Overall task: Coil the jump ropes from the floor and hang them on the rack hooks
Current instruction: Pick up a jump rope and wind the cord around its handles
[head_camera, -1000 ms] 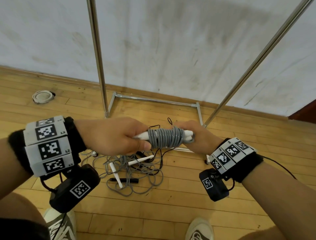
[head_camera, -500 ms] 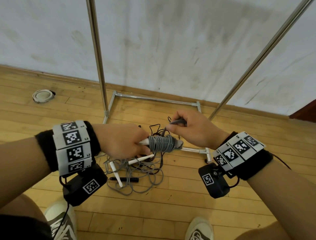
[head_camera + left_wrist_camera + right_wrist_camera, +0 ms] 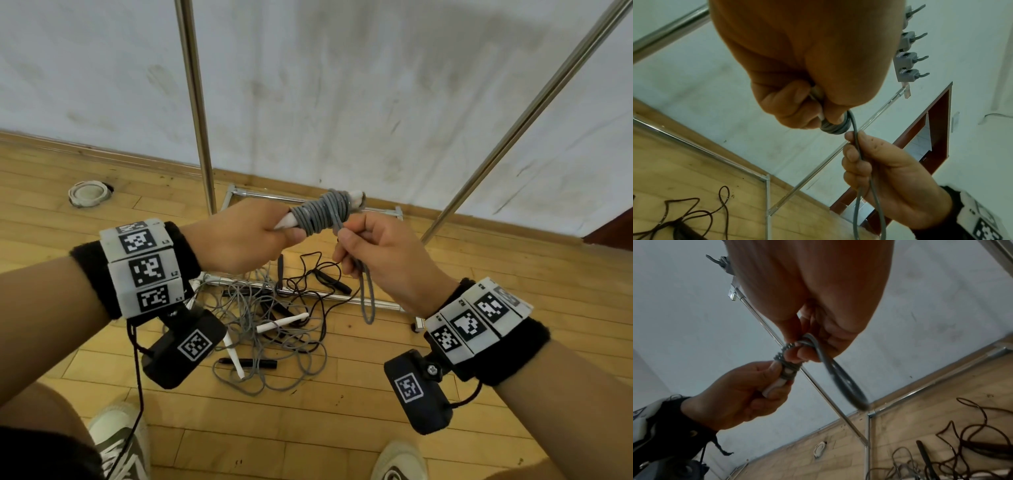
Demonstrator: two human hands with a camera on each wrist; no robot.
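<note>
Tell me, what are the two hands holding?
One grey jump rope: left hand grips its white handles below the coil; right hand pinches its loose loop.

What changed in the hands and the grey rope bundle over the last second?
The right hand let go of the bundle's end and now grips a hanging loop of grey cord pulled from it. Both hands rose, tilting the grey rope wound on white handles upward. The left hand keeps gripping the handles; the tangled ropes on the floor lie unchanged.

Scuffed white wall (image 3: 342, 85) above wooden plank floor (image 3: 342, 428)
</note>
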